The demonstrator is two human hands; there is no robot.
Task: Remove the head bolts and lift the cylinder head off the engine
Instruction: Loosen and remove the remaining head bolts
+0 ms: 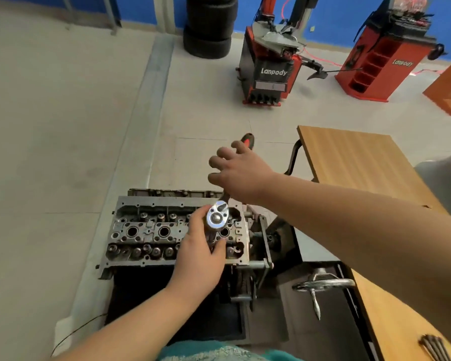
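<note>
The left hand [198,252] grips the socket under the ratchet [217,217] to steady it on a bolt, the right hand [238,173] wraps its handle (for leverage), cylinder head [146,230] unlifted on the engine.

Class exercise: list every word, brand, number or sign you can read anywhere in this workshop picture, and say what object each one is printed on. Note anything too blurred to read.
"Lanpody": white lettering on the dark front of the tyre changer.
"Lanpody": white lettering on the side of the red wheel balancer.
Pale label strip below the brand on the tyre changer: too blurred to read.
Cylinder head and ratchet wrench: no readable markings.
</note>
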